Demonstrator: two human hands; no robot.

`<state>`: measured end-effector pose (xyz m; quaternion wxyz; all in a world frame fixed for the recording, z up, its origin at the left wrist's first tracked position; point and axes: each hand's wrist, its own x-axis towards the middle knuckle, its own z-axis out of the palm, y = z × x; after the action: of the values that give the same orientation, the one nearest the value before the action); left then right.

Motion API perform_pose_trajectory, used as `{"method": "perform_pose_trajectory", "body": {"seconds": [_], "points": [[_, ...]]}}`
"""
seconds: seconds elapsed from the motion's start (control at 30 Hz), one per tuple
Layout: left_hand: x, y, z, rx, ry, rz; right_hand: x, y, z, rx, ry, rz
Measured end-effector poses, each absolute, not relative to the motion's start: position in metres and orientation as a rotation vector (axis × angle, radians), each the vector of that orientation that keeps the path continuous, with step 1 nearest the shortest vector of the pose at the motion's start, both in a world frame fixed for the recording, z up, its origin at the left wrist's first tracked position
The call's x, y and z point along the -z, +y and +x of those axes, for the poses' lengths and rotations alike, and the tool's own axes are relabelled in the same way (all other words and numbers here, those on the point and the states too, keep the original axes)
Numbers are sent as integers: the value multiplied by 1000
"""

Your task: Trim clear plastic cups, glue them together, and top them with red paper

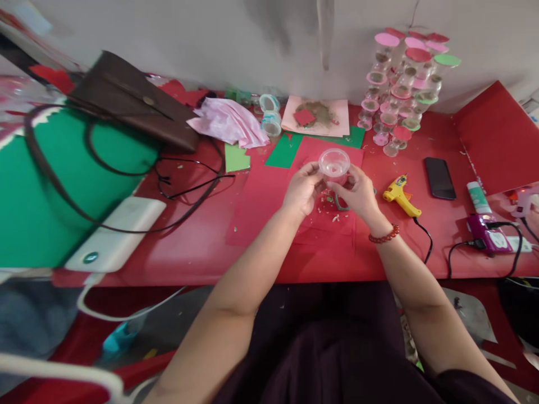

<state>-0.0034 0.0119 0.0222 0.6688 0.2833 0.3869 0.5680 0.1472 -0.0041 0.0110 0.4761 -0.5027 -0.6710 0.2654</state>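
Note:
Between my two hands a clear plastic cup (334, 163) is held above the red paper (269, 207), its round rim facing up toward me. My left hand (304, 189) has thumb and fingers closed on the cup's left side. On the right side, my right hand (357, 193) grips it, thumb across the near side. Under the hands lie small pale scraps (336, 217) and a dark-edged object (342, 203), partly hidden by my right hand. To the right of that hand rests a yellow glue gun (402, 196) with a black cord.
Stacked cups with coloured discs (400, 90) stand at the back right. A phone (440, 178), a glue stick (479, 197) and a purple power adapter (490, 233) are at right. Leftward lie a brown bag (138, 101), eyeglasses (185, 179), a white power strip (118, 235) and pink cloth (229, 120).

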Motion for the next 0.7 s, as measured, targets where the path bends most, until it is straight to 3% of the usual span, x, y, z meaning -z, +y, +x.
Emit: {"method": "perform_pose_trajectory", "body": {"seconds": [0.27,0.7], "points": [[-47,-1,-16,-1224,718,769,-10,-4,149,-506,-1608,-1332],[-38,1,-15,-1129,728,854,-23,-13,144,-554,-1648,-1427]]}}
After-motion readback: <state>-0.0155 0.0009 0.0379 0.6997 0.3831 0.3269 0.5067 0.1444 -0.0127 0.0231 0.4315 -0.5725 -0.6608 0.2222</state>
